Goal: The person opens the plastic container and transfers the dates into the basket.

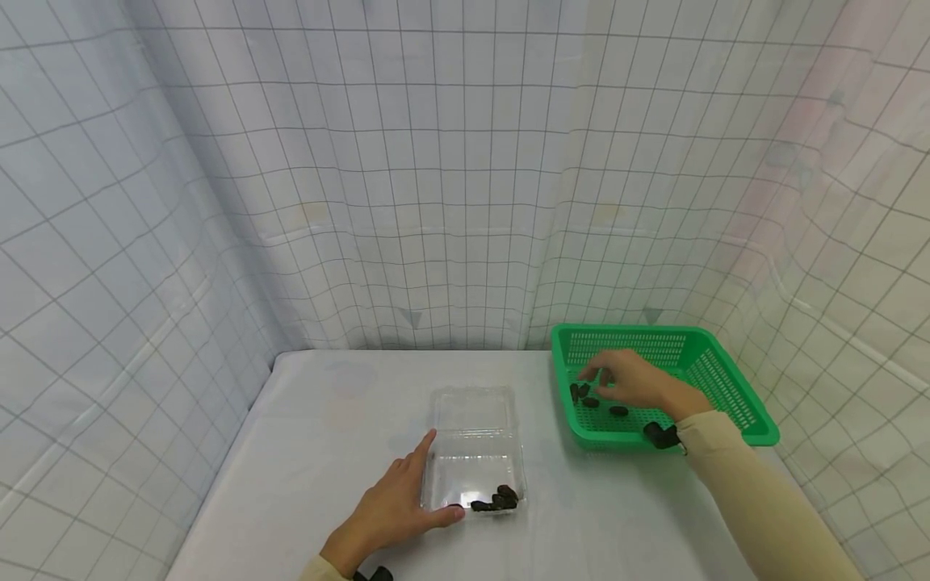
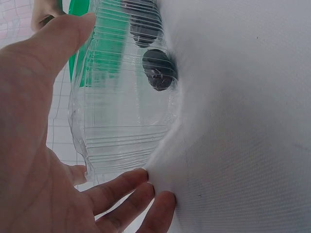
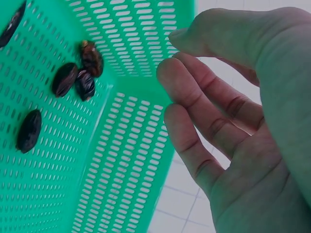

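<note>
A clear plastic clamshell box (image 1: 472, 476) lies with its lid (image 1: 472, 409) folded back on the table. Several dark dates (image 1: 504, 497) sit along its front edge. My left hand (image 1: 395, 496) steadies the box from the left, thumb at the front wall and fingers extended beside it. The green basket (image 1: 664, 329) holds several more dates, including one date (image 3: 29, 131) apart from a small cluster. Over the basket's left part hovers my right hand (image 1: 632, 379). Its fingers are loosely bent with nothing between thumb and fingertips in the right wrist view.
A white cloth covers the table (image 1: 327, 420). White curtains (image 1: 450, 186) with a dark grid hang behind and on both sides. The basket stands at the table's back right, close to the right curtain.
</note>
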{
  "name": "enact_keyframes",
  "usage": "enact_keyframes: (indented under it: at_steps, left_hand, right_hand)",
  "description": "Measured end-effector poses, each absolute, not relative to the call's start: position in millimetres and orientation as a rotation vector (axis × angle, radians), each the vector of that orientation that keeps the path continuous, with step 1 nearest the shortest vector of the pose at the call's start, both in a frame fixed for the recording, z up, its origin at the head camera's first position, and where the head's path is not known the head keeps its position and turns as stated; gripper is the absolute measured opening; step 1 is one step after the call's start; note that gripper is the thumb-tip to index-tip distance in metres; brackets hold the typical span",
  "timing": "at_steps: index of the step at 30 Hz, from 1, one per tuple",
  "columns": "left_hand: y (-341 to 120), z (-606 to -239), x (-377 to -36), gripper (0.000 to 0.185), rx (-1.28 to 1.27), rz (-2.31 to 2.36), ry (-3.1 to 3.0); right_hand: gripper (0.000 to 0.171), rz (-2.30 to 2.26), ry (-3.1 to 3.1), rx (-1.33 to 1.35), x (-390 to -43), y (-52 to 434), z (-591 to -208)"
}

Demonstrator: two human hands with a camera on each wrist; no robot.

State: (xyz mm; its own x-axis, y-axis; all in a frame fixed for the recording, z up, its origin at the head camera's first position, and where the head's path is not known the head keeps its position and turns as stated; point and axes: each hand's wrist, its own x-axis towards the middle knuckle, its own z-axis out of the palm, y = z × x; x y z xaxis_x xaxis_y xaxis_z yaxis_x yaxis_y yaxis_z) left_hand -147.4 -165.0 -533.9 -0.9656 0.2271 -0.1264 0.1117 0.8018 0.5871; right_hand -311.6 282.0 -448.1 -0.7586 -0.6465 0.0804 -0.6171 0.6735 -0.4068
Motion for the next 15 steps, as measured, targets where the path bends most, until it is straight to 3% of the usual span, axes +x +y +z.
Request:
enact_keyframes:
  at_steps: [15]
  left_hand:
    - [-165.1,-534.3,-147.3,0.137,0.261,0.892,2.798]
  right_hand:
    - [0.029,-0.651,2.757,-1.164,-294.3,247.3,-435.4]
